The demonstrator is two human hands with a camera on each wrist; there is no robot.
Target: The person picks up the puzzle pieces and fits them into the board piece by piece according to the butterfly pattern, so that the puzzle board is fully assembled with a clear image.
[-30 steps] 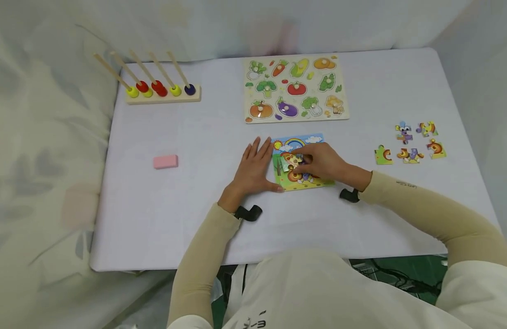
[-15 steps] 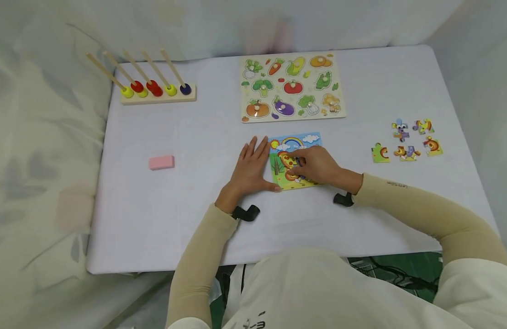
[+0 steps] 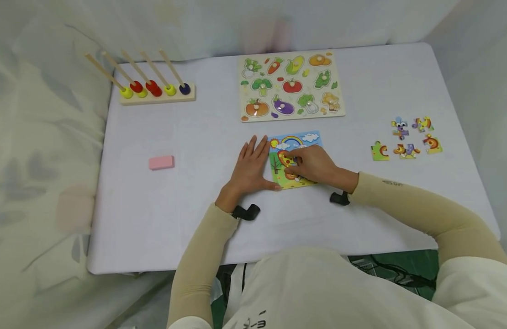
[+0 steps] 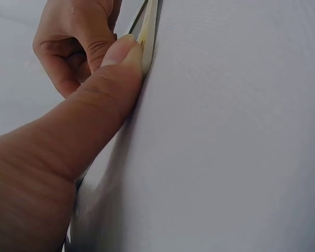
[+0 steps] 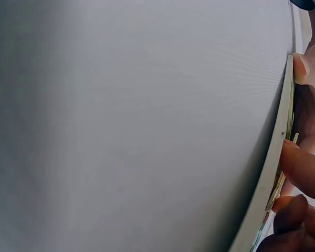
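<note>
Head view: left hand (image 3: pixel 250 171) flat, fingers spread, touching left edge of the brightly printed rectangular puzzle board (image 3: pixel 292 183); right hand (image 3: pixel 317 164) pinches a thin red-and-yellow puzzle piece (image 3: pixel 287 159) over it. Left wrist view: thumb against board's edge. Right wrist view: thin edges sit slightly raised on board, by the fingers.

Under the hands (image 3: pixel 248 171), the white cloth-covered counter (image 3: pixel 204 224) is looking smooth and matt. The flat, brightly printed puzzle board (image 3: pixel 290 141) beneath them is showing a smooth face and a plain pale edge. Beyond the hands, the cream rectangular wooden-looking vegetable board (image 3: pixel 307 84) is glinting at its orange pumpkin (image 3: pixel 256 108). To their left, the five-peg bare-wood abacus (image 3: pixel 159 99) is carrying smooth coloured beads (image 3: pixel 155 88), and the pink rectangular block (image 3: pixel 161 162) is appearing matt. Behind the hands, beige cloth sleeves (image 3: pixel 405 203) are creasing.
</note>
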